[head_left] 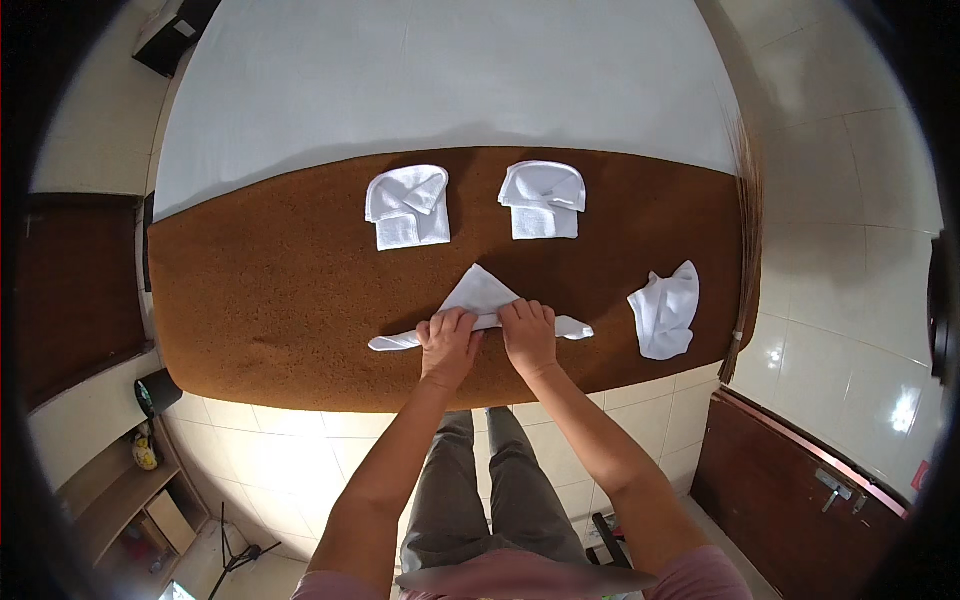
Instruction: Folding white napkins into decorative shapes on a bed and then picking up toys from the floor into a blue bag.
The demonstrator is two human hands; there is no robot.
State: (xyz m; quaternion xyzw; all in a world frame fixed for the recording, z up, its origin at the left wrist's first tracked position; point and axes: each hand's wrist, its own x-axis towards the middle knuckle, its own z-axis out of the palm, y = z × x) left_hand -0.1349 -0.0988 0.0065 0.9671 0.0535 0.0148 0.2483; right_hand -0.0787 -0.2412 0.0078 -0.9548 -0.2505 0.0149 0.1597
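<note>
A white cloth (480, 291) lies before me on the brown surface, partly rolled from the near side. Its flat part rises to a triangular point facing away from me, and thin rolled ends stick out left and right. My left hand (448, 349) grips the roll left of its middle, fingers over the top. On the right side of the roll, my right hand (529, 336) holds it the same way. My palms and fingers cover part of the roll. Beyond them lie two folded white cloths, one at left (409, 208) and one at right (544, 199).
A crumpled white cloth (666, 311) lies to the right on the brown surface (262, 300). A bundle of thin sticks, like a broom (746, 247), runs along the right edge. Behind is a pale sheet (450, 75). A small black tripod (238, 556) stands on the floor at lower left.
</note>
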